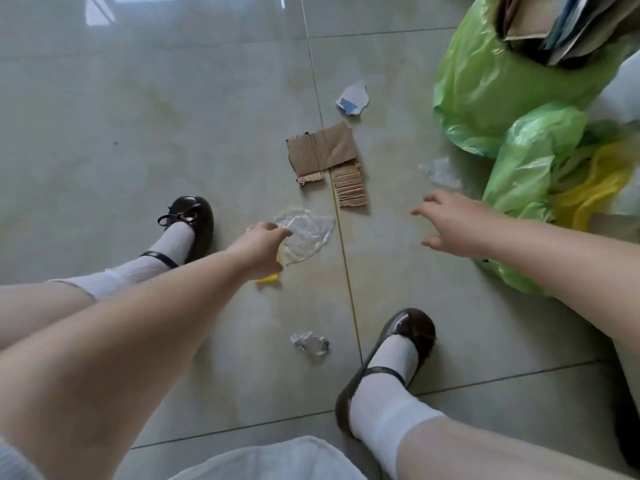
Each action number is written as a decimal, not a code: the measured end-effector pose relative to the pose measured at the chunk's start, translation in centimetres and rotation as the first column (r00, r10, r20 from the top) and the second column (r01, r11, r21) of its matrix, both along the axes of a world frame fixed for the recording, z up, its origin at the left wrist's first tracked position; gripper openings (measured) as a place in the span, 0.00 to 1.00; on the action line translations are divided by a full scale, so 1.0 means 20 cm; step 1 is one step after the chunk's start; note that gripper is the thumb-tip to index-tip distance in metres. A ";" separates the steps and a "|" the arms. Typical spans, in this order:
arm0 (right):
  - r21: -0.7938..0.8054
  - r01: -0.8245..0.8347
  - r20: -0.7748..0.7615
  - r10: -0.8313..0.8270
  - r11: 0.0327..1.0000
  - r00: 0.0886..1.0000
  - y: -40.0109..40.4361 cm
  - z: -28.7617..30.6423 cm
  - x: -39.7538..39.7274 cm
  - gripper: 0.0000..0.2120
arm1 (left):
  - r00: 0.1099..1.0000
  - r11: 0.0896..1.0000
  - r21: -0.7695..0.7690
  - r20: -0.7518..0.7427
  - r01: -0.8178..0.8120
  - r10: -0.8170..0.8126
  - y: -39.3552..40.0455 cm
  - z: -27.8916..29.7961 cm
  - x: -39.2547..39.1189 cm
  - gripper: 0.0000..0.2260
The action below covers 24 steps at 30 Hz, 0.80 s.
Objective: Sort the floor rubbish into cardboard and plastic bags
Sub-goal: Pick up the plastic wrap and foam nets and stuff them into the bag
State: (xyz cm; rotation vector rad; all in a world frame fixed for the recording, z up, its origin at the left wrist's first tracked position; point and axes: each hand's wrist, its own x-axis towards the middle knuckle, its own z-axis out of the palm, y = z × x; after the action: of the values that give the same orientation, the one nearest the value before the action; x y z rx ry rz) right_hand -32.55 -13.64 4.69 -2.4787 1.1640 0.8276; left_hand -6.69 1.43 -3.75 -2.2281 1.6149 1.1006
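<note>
My left hand (261, 247) pinches a crumpled clear plastic wrapper (306, 235) low over the tiled floor, with a yellow scrap (268, 278) showing under the hand. My right hand (453, 223) hovers open, fingers spread, beside the nearer green bag (526, 168). A torn brown cardboard piece (329, 157) lies on the floor beyond the wrapper. Further off lies a white and blue paper scrap (353, 98). A clear plastic bit (441, 173) rests near the bags. A small crumpled foil-like wrapper (310, 342) sits between my feet. The far green bag (491, 81) holds cardboard.
My two dark shoes (194, 220) (391, 362) with white socks stand on the glossy tiles on either side of the rubbish. Yellow plastic (595, 188) fills the nearer green bag at the right. White cloth (277, 462) hangs at the bottom edge.
</note>
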 end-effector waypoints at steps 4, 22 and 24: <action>-0.014 0.117 -0.027 -0.117 0.993 0.993 -0.20 -0.23 -0.04 0.30 | 0.980 0.981 -0.039 0.065 0.192 -0.189 -0.11 -0.14 -0.02 0.31; -0.112 0.436 0.213 -0.407 0.893 0.888 -0.59 -0.78 -0.05 0.18 | 0.991 0.980 -0.152 -0.010 0.131 -0.134 -0.30 -0.34 -0.08 0.09; -0.103 0.421 0.232 -0.389 0.901 0.891 -0.56 -0.78 -0.07 0.12 | 0.994 0.984 -0.146 -0.013 0.105 -0.108 -0.29 -0.34 -0.08 0.09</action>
State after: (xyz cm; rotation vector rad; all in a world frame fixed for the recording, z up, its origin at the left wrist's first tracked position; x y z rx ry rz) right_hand -34.03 -24.77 -10.96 -2.2355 1.6371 0.3665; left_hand -8.36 -4.43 -10.64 -2.1925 1.8550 1.0124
